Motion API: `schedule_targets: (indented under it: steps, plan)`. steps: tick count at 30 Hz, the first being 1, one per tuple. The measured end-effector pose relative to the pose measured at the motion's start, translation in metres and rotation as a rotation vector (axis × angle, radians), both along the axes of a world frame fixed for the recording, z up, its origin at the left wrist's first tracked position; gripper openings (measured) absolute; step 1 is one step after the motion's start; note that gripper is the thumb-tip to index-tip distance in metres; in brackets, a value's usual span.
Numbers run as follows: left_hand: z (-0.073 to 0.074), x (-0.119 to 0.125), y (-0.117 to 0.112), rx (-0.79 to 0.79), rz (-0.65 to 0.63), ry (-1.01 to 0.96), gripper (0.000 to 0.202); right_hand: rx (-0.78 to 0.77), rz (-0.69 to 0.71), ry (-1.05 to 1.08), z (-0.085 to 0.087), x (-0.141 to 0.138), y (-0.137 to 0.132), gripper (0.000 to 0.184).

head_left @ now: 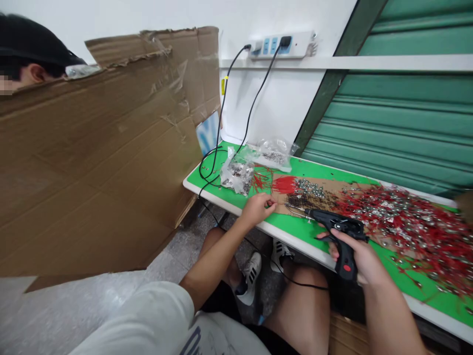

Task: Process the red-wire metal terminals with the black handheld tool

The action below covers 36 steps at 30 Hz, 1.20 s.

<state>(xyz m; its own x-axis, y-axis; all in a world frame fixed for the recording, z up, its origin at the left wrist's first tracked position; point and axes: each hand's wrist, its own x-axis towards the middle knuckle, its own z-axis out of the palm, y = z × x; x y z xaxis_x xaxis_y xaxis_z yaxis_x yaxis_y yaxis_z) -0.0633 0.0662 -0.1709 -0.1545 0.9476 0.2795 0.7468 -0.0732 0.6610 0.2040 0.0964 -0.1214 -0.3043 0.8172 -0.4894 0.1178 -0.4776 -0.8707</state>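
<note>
My right hand point(360, 256) is wrapped round the grip of a black gun-shaped tool point(338, 231) with a red button; its metal tip points left over a brown cardboard sheet point(325, 185) on the green table top point(295, 227). My left hand point(258, 207) rests at the table's front edge with fingers pinched on a small piece I cannot make out, next to a bundle of red wires point(284, 185). A big heap of red wires with metal parts point(406, 222) covers the table to the right.
Plastic bags of small metal parts point(238, 175) lie at the table's far left. Black cables point(236, 123) run up to a power strip point(283, 44) on the wall. A tall cardboard sheet point(103, 148) stands at left, with another person's head point(25, 54) behind it. A green roller shutter point(406, 113) is behind the table.
</note>
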Motion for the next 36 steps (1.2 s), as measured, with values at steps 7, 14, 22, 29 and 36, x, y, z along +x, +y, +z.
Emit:
schedule_targets:
  steps: [7,14,22,29,36]
  plan:
    - [-0.0012,0.0000,0.0004,0.008,0.003,0.021,0.011,-0.002,-0.028,0.016,0.0000,-0.0036,0.0006,0.045]
    - [0.0000,0.0002,-0.0002,-0.001,-0.001,0.007,0.009,-0.025,-0.038,-0.003,0.0023,-0.0045,0.0006,0.042]
    - [0.0005,-0.0004,-0.0005,0.006,-0.014,0.013,0.012,-0.063,-0.069,0.024,0.0032,-0.0043,0.0012,0.041]
    - [-0.0025,-0.0006,-0.0004,0.042,-0.007,-0.009,0.009,-0.103,-0.048,0.025,0.0036,-0.0054,0.0034,0.046]
    - [-0.0016,0.0001,0.0029,0.093,0.018,-0.061,0.008,-0.090,-0.040,0.049,0.0013,-0.0035,0.0053,0.039]
